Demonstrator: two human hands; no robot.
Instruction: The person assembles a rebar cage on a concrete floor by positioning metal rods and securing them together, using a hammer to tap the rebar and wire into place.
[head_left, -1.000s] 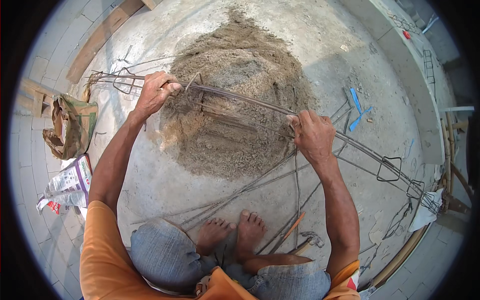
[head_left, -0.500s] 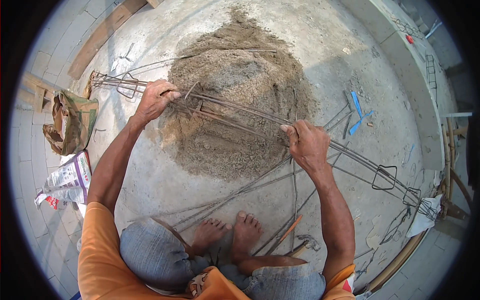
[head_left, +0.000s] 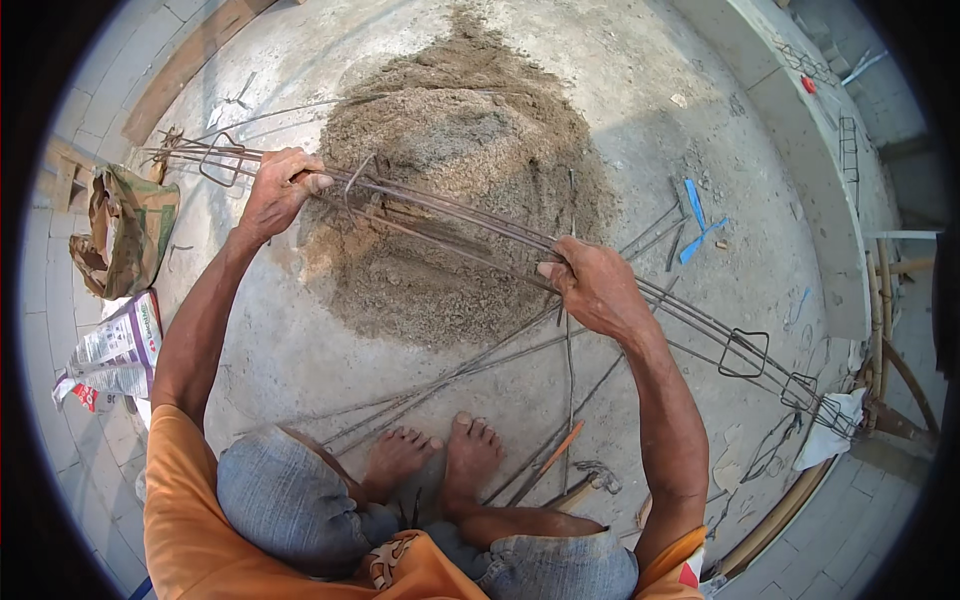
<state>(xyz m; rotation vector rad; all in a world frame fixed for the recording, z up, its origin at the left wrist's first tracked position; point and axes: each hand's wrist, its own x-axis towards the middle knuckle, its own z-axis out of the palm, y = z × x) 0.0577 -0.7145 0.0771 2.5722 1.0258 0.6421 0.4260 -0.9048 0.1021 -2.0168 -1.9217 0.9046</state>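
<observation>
A long, narrow rebar cage (head_left: pixel 450 207) of thin brown steel bars stretches across in front of me, from the far left to the nearer right. My left hand (head_left: pixel 283 190) is closed round its bars toward the left end, just beside a bent wire stirrup (head_left: pixel 350 190). Farther along, my right hand (head_left: pixel 592 285) grips the bars past the middle, thumb on the near side. More square stirrups cluster toward both ends, such as the right stirrup (head_left: pixel 744 375). My fingers hide the bars inside each grip.
Beneath the cage lies a grey-brown sand-like heap (head_left: pixel 420 290). Loose steel rods (head_left: pixel 440 382) cross the floor before my bare feet, with a hammer (head_left: pixel 597 477) close by. Paper sacks (head_left: pixel 140 235) stand left; blue strips (head_left: pixel 692 225) and a low concrete wall (head_left: pixel 800 170) are right.
The whole view has shifted a little, so everything sits slightly farther left and up. Both hands keep hold of the cage in nearly the same places.
</observation>
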